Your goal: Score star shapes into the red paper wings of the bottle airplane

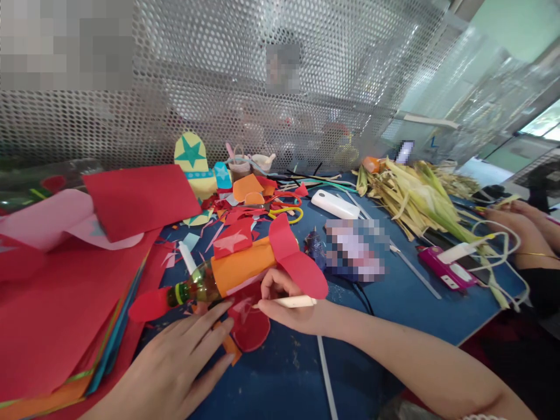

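My right hand (pixel 280 291) is closed around a slim white pen (pixel 300 301). Its tip touches a red paper piece with a rounded end (pixel 251 332), where a pale star shape shows. My left hand (pixel 179 356) lies flat with fingers stretched, its fingertips at the edge of that red piece. Just beyond both hands, a green glass bottle (pixel 203 283) lies on its side, wrapped in orange paper (pixel 238 265). Red paper (pixel 149 304) covers the bottle's mouth, and a red paper flap (pixel 301 265) stands at its base end. A bit of orange paper sits under my left fingers.
Stacked coloured paper (pixel 65 315) fills the left side. Scissors (pixel 289 213), paper scraps and a white device (pixel 335 204) are behind the bottle. Corn husks (pixel 406 192), a magenta power bank (pixel 448 268) and another person's hand (pixel 516 230) are at right. Perforated metal (pixel 245 99) stands behind.
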The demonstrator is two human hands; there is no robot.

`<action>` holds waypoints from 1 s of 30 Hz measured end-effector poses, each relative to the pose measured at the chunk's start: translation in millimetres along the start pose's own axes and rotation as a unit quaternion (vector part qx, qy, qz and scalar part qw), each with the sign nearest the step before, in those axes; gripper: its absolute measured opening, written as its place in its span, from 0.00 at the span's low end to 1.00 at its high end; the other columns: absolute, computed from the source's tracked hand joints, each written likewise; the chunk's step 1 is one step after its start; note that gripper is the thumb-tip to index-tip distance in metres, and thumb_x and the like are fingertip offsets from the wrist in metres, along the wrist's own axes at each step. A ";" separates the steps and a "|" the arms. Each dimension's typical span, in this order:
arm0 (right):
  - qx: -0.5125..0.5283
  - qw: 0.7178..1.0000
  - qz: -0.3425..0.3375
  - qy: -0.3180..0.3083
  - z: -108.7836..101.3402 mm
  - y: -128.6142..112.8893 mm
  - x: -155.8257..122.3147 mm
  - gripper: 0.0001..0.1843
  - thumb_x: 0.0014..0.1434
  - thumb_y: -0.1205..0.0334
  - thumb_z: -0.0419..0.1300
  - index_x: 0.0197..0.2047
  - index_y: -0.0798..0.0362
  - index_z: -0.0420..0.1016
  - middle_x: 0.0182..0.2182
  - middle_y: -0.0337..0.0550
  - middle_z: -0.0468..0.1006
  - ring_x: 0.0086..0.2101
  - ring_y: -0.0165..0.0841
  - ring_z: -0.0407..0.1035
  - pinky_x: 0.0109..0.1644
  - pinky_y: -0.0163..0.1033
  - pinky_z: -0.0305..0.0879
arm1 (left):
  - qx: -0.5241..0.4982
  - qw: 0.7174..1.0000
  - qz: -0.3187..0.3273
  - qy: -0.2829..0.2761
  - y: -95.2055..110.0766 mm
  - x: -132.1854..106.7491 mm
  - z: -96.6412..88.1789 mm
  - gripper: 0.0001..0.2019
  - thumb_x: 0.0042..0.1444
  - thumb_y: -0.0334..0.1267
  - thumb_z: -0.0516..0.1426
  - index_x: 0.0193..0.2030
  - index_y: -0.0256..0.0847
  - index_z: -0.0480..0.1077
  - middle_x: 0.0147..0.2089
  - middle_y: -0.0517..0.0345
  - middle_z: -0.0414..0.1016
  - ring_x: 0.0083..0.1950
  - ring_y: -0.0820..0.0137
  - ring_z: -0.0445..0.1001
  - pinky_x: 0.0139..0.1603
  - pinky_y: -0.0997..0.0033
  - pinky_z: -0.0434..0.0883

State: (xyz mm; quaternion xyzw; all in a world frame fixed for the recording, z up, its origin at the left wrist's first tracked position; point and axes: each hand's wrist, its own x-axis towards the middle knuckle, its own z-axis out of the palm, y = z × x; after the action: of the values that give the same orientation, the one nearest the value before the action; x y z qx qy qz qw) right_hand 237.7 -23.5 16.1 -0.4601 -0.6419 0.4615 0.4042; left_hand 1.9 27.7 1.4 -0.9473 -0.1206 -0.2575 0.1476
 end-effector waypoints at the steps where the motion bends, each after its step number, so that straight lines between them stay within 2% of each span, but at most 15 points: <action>1: -0.003 1.000 -0.001 0.001 -0.2 -0.1 0.3 0.08 0.57 0.63 0.56 0.33 0.51 0.57 0.22 0.31 0.59 0.20 0.25 0.54 0.23 0.32 0.50 | -0.001 1.000 0.002 0.000 -0.1 0.5 -0.1 0.21 0.66 0.48 0.45 0.48 0.40 0.74 0.48 0.51 0.77 0.43 0.62 0.78 0.40 0.67 0.76; 16: -0.007 1.000 -0.004 0.013 1.1 0.8 -0.3 0.07 0.56 0.62 0.56 0.33 0.52 0.59 0.25 0.33 0.62 0.22 0.24 0.56 0.24 0.32 0.52 | 0.001 1.000 0.012 0.011 -0.6 2.7 -1.8 0.20 0.66 0.48 0.45 0.46 0.40 0.74 0.47 0.52 0.78 0.42 0.63 0.78 0.39 0.68 0.75; 25: 0.011 1.000 0.006 0.000 -0.1 5.2 0.4 0.08 0.55 0.65 0.57 0.32 0.51 0.59 0.22 0.30 0.61 0.21 0.24 0.56 0.23 0.31 0.52 | 0.014 1.000 0.023 0.010 -2.0 3.9 -0.6 0.21 0.66 0.47 0.43 0.46 0.40 0.74 0.46 0.52 0.78 0.40 0.63 0.79 0.37 0.66 0.76; 30: 0.014 1.000 -0.002 -0.001 -0.3 7.7 0.0 0.09 0.54 0.66 0.58 0.31 0.51 0.59 0.22 0.29 0.60 0.21 0.23 0.55 0.24 0.30 0.52 | 0.011 0.999 0.029 0.012 -2.1 1.1 0.4 0.20 0.66 0.46 0.44 0.47 0.40 0.74 0.48 0.52 0.77 0.42 0.63 0.78 0.39 0.67 0.75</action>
State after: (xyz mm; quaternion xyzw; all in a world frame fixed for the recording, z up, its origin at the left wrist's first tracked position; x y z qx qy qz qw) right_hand 239.7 -22.3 8.8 -0.4525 -0.6366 0.4700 0.4113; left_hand 2.4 30.0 2.1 -0.9455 -0.0941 -0.2631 0.1671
